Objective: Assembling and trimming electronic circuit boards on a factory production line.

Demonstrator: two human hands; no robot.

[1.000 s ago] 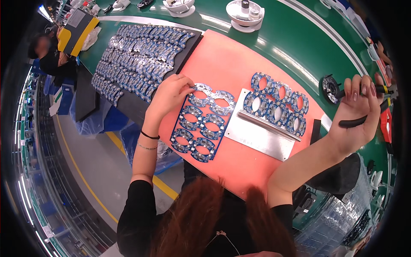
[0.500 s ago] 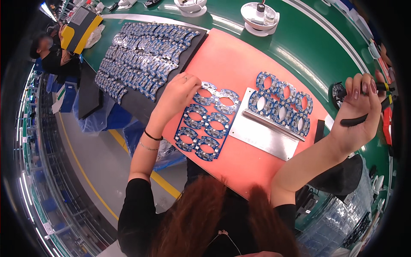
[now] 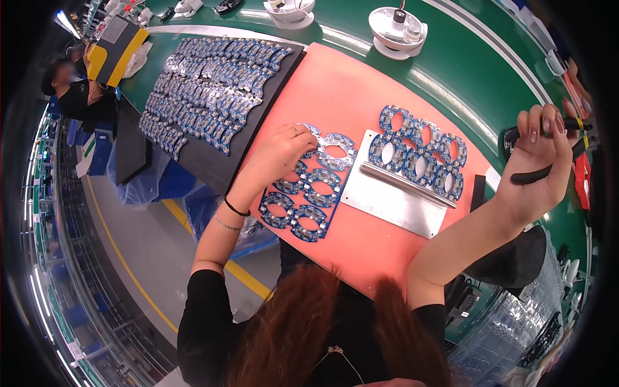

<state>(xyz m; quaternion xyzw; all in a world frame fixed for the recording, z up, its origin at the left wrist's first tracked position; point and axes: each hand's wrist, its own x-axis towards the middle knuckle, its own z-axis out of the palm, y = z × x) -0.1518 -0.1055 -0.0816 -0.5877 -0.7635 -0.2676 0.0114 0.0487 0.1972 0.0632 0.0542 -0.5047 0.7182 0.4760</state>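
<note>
A: What is touched by the left hand (image 3: 278,155)?

B: A blue circuit panel (image 3: 308,184) is pressed at its upper left corner by the curled fingers; it lies flat on the orange mat (image 3: 335,90). Whether any part of it is gripped cannot be told.

A: And the right hand (image 3: 538,164)?

B: It is raised at the right of the bench (image 3: 477,71), its grip closed around a black-handled tool (image 3: 548,151).

A: What else is seen?

B: A second panel (image 3: 419,151) is laid on a metal plate (image 3: 393,200), just right of the first. A dark tray (image 3: 213,84) of small boards is set to the left.
</note>
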